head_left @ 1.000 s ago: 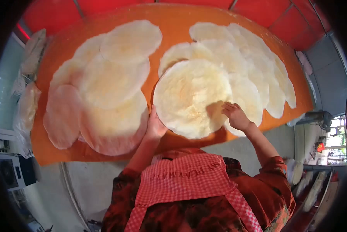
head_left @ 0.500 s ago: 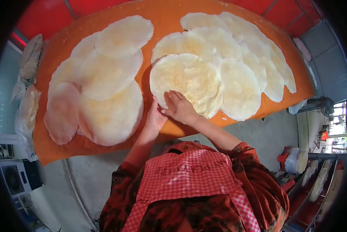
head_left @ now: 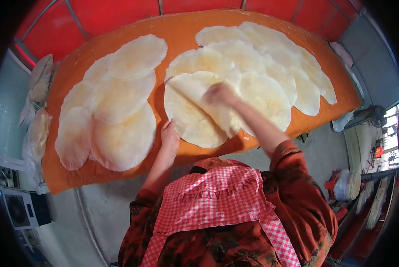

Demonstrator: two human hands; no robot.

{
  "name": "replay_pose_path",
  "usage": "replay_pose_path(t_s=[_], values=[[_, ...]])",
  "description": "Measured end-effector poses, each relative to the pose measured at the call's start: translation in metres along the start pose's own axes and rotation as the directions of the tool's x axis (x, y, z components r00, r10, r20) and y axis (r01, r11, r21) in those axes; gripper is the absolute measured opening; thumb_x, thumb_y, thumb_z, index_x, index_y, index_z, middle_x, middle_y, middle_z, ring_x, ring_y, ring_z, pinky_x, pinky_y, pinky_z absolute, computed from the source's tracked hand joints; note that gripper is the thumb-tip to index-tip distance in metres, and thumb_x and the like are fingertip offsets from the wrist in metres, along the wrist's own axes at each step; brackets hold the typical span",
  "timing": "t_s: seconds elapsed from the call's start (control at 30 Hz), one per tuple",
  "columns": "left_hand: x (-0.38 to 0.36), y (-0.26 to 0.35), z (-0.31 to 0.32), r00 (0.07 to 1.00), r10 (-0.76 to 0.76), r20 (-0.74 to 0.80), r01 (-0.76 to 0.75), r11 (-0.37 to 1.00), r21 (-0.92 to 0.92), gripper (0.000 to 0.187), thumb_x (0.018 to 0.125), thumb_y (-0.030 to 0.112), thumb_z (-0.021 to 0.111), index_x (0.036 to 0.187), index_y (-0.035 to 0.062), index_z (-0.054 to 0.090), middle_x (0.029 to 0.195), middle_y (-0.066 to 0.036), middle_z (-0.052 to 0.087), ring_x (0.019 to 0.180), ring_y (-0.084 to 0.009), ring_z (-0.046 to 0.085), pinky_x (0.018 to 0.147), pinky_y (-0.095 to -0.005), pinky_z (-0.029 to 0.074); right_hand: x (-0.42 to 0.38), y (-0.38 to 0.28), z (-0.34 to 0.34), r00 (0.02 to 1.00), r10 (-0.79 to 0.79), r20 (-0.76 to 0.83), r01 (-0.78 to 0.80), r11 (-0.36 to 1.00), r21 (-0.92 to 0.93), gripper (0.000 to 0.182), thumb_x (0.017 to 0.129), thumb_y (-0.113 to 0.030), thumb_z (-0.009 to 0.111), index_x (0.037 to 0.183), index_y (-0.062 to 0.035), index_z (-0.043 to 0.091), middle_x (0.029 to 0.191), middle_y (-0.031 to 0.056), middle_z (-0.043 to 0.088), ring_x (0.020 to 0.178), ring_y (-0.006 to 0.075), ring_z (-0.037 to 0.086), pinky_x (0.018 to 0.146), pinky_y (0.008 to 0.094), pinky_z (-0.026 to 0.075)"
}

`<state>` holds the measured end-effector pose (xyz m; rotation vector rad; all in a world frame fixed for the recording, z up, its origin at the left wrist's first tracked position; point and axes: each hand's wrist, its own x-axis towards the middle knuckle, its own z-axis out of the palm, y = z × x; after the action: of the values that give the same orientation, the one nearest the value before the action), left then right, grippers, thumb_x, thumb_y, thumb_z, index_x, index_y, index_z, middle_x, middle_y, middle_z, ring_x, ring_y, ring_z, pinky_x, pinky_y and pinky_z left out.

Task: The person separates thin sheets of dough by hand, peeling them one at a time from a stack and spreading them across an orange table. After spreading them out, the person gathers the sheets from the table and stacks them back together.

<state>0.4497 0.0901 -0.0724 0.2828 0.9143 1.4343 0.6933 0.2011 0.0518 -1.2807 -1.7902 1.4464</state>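
Observation:
In the head view, a thin, round dough sheet [head_left: 222, 113] is folded back diagonally, up and to the right, off another round sheet [head_left: 190, 120] beneath it. My right hand [head_left: 220, 94], blurred by motion, is closed on the folded-back sheet. At the left rim of the lower sheet, my left hand [head_left: 170, 135] has its thumb raised against the edge; its other fingers look curled and are partly hidden. Overlapping pale sheets lie to the right [head_left: 270, 100] and, as a separate group, to the left [head_left: 126, 133].
An orange cloth [head_left: 164, 167] covers the table. Plastic-wrapped bags [head_left: 38, 133] hang at its left end. A dark fan [head_left: 375, 116] stands by the right end, above a wrapped round bundle [head_left: 347, 184]. Red panels [head_left: 115, 18] line the back.
My right hand has moved up and right, folding the top sheet back and exposing the one below. My left hand has shifted slightly left, apart from the right. The view has tilted a little.

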Motion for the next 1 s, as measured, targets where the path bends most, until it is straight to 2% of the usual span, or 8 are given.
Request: replay_pose_path(t_s=[0.1,0.27,0.33,0.47,0.7,0.73,0.9,1.0], values=[[-0.006,0.002,-0.015,0.986,-0.029,-0.162,0.032,0.999,0.013,0.021,0.092,0.014,0.055,0.111,0.0038,0.056,0.105,-0.010,0.063,0.091,-0.0226,0.065,0.072,-0.0373,0.057,0.009,-0.032,-0.137,0.980,-0.095,-0.173,0.098,0.995,0.013,0.009,0.074,-0.003,0.061,0.076,0.0042,0.066,0.075,0.0118,0.069,0.063,0.0201,0.066,0.057,0.0343,0.053],[-0.027,0.008,-0.007,0.971,-0.014,-0.239,0.019,1.000,0.018,0.021,0.092,0.016,0.055,0.109,0.0043,0.056,0.098,-0.008,0.064,0.087,-0.0222,0.066,0.067,-0.0366,0.057,-0.023,-0.144,-0.229,0.881,-0.283,-0.378,0.065,0.866,-0.496,0.015,0.082,-0.010,0.057,0.082,0.0024,0.067,0.071,0.0081,0.066,0.060,0.0152,0.059,0.054,0.0305,0.048],[-0.033,0.011,-0.003,0.966,-0.016,-0.258,0.031,0.998,0.058,0.019,0.091,0.016,0.055,0.108,0.0059,0.057,0.101,-0.007,0.063,0.089,-0.0214,0.065,0.070,-0.0361,0.057,-0.032,-0.178,-0.207,0.853,-0.377,-0.361,0.064,0.762,-0.644,0.016,0.083,-0.011,0.056,0.083,0.0010,0.067,0.072,0.0068,0.066,0.060,0.0140,0.059,0.055,0.0299,0.047],[-0.047,0.017,0.017,0.964,0.050,-0.260,-0.021,0.993,0.114,0.018,0.094,0.018,0.053,0.105,0.0043,0.057,0.097,-0.006,0.063,0.082,-0.0191,0.065,0.064,-0.0327,0.056,-0.037,-0.155,-0.116,0.839,-0.521,-0.158,0.109,0.445,-0.889,0.016,0.078,-0.010,0.054,0.087,-0.0062,0.066,0.078,0.0219,0.063,0.074,0.0394,0.060,0.067,0.0441,0.049],[-0.057,0.004,0.039,0.978,0.189,-0.090,-0.148,0.929,0.339,0.017,0.096,0.016,0.048,0.102,0.0048,0.060,0.087,-0.001,0.062,0.071,-0.0092,0.058,0.059,-0.0266,0.050,-0.044,-0.013,0.119,0.915,-0.397,-0.073,0.222,0.646,-0.730,0.022,0.078,-0.013,0.054,0.094,-0.0035,0.065,0.079,0.0220,0.065,0.075,0.0367,0.065,0.068,0.0453,0.052],[-0.048,-0.010,0.035,0.940,0.337,-0.049,-0.295,0.880,0.372,0.020,0.096,0.015,0.048,0.098,-0.0005,0.060,0.083,-0.001,0.060,0.071,-0.0098,0.053,0.063,-0.0263,0.046,-0.056,-0.043,0.135,0.958,-0.284,-0.052,0.159,0.670,-0.725,0.020,0.078,-0.017,0.056,0.090,-0.0046,0.065,0.076,0.0224,0.065,0.072,0.0372,0.065,0.066,0.0451,0.052],[-0.057,-0.007,0.033,0.942,0.336,0.021,-0.250,0.659,0.709,0.015,0.091,0.007,0.048,0.099,-0.0017,0.058,0.082,-0.009,0.059,0.078,-0.0181,0.057,0.073,-0.0297,0.046,-0.045,-0.039,0.128,0.973,-0.232,-0.002,0.161,0.681,-0.714,0.023,0.079,-0.023,0.059,0.093,-0.0064,0.065,0.075,0.0247,0.064,0.070,0.0398,0.063,0.066,0.0463,0.051],[-0.065,-0.006,0.054,0.871,0.462,0.168,-0.428,0.543,0.722,0.015,0.089,0.006,0.049,0.100,-0.0014,0.056,0.088,-0.015,0.058,0.086,-0.0255,0.058,0.078,-0.0325,0.046,-0.042,-0.048,0.125,0.994,-0.094,-0.059,0.045,0.826,-0.562,0.028,0.078,-0.026,0.061,0.092,-0.0018,0.065,0.080,0.0270,0.064,0.078,0.0418,0.063,0.071,0.0466,0.050]])
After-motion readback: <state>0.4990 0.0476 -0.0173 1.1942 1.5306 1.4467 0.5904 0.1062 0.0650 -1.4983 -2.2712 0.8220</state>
